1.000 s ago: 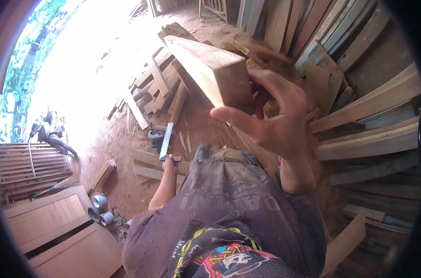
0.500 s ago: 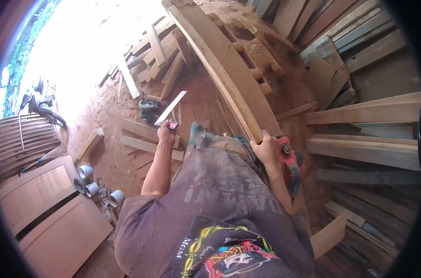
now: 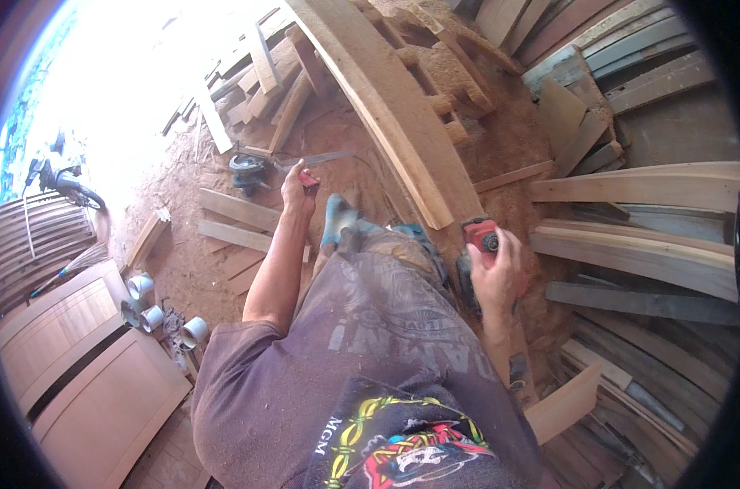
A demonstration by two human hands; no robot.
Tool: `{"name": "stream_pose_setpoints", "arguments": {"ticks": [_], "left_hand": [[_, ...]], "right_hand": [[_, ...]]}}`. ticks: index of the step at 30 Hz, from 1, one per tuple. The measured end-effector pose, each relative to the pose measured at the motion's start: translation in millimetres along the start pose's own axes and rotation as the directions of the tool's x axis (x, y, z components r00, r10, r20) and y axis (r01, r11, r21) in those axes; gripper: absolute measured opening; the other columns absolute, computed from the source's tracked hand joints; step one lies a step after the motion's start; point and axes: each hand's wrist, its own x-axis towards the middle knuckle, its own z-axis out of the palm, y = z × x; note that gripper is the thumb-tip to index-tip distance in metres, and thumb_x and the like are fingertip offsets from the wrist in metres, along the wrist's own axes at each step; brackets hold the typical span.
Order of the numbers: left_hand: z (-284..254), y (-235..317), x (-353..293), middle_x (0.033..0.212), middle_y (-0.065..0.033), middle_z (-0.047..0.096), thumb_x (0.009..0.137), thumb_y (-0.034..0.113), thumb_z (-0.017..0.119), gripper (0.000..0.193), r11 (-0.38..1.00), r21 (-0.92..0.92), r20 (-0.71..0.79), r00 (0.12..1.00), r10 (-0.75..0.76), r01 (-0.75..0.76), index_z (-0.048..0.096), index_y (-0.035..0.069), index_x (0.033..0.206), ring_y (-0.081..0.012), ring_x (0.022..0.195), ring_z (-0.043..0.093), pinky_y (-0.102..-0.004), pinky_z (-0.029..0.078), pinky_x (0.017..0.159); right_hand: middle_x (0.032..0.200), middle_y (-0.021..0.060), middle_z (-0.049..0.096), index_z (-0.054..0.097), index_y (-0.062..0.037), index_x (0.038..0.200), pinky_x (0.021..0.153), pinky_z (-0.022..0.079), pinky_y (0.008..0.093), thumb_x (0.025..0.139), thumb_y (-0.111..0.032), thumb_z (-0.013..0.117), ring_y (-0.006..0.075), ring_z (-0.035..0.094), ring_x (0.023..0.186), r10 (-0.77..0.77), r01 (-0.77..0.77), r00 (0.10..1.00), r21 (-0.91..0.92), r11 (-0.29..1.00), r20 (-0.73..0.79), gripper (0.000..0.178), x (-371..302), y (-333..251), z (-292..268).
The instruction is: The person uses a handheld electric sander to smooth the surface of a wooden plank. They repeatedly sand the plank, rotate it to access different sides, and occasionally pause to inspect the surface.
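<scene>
Square (image 3: 309, 180) in left hand (image 3: 295, 192), red power tool (image 3: 478, 231) under right hand (image 3: 498, 265)

Left fingers are gripping the square at its red end, well to the left of the long board (image 3: 402, 122), and the thin grey blade is pointing towards that board. Right fingers are lying curved over the power tool, thumb and fingertips near its dark knob; whether they are pressing tight, I cannot tell. The tool is sitting just beside the near end of the long board.

The square is looking light and stiff, its flat blade likely smooth under dusty fingers, so the red end is offering the surer hold. The power tool is seeming heavier and rigid, with its knob and upper casing giving the best grip.

Further out, left of the long board, a round-bodied tool (image 3: 248, 167) is crowding the left hand, with loose planks (image 3: 238, 209) lying nearer the person and a scrap pile (image 3: 264, 77) lying farther off. The person's foot (image 3: 337, 218) is standing between those planks and the board's near end. Right of the long board, a sawdust-covered timber frame (image 3: 459, 85) is lying close by, and stacked boards (image 3: 638, 259) are hemming in the power tool's side.
</scene>
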Motion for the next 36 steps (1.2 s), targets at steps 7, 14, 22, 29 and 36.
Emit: {"name": "stream_pose_setpoints", "arguments": {"ticks": [7, 14, 22, 29, 36], "left_hand": [[45.3, 4.1, 16.3, 0.078, -0.0031, 0.063, 0.095, 0.021, 0.081, 0.025, 0.998, 0.029, 0.11, 0.992, 0.059, -0.062, 0.061, 0.007, 0.098, -0.0169, 0.065, 0.062, -0.0375, 0.058, 0.062], [109.4, 21.9, 71.3, 0.1, -0.0085, 0.071, 0.096, 0.024, 0.082, 0.034, 0.977, 0.176, 0.179, 0.98, 0.085, -0.117, 0.064, 0.0, 0.111, -0.0185, 0.082, 0.072, -0.0319, 0.059, 0.06], [179.5, 47.4, 135.7, 0.105, -0.0091, 0.072, 0.095, 0.031, 0.085, 0.042, 0.987, 0.159, 0.22, 0.975, -0.03, -0.005, 0.064, 0.0, 0.114, -0.0167, 0.083, 0.072, -0.0297, 0.057, 0.061], [196.1, 38.0, 155.9, 0.097, -0.0049, 0.069, 0.092, 0.035, 0.088, 0.046, 0.99, 0.073, 0.239, 0.962, -0.131, 0.117, 0.063, 0.002, 0.112, -0.0142, 0.075, 0.068, -0.0282, 0.054, 0.06], [196.4, 34.0, 148.7, 0.098, -0.007, 0.073, 0.093, 0.038, 0.087, 0.048, 0.971, 0.177, 0.227, 0.953, -0.201, 0.162, 0.062, 0.003, 0.112, -0.0136, 0.078, 0.071, -0.0261, 0.058, 0.064]], "right_hand": [[0.069, 0.0079, 0.066, 0.074, 0.0001, 0.098, 0.062, 0.053, 0.0382, 0.099, -0.049, 0.075, 0.0223, 0.064, 0.06, 0.548, -0.663, 0.745, 0.325, 0.675, 0.38, 0.049, -54.1, 48.4, -28.5], [0.07, -0.0014, 0.056, 0.07, 0.0031, 0.105, 0.053, 0.041, 0.0266, 0.102, -0.046, 0.072, 0.0084, 0.052, 0.059, 0.609, -0.782, 0.599, 0.543, 0.305, 0.52, 0.049, -17.4, 30.3, -57.2], [0.085, 0.0049, 0.06, 0.062, 0.0062, 0.124, 0.059, 0.045, 0.0277, 0.105, -0.05, 0.067, 0.0128, 0.056, 0.066, 0.358, -0.544, 0.823, 0.794, 0.273, 0.441, 0.06, 111.5, -65.2, -49.5], [0.085, 0.0064, 0.066, 0.068, 0.0026, 0.107, 0.052, 0.042, 0.0228, 0.111, -0.051, 0.053, 0.0083, 0.057, 0.062, 0.133, -0.592, 0.789, 0.684, 0.427, 0.6, 0.056, 252.2, -167.2, 28.9], [0.069, -0.0016, 0.057, 0.065, -0.002, 0.089, 0.046, 0.038, 0.0216, 0.109, -0.039, 0.062, 0.0046, 0.05, 0.052, 0.105, -0.651, 0.682, 0.534, 0.539, 0.724, 0.042, 305.8, -213.4, 79.3]]}}
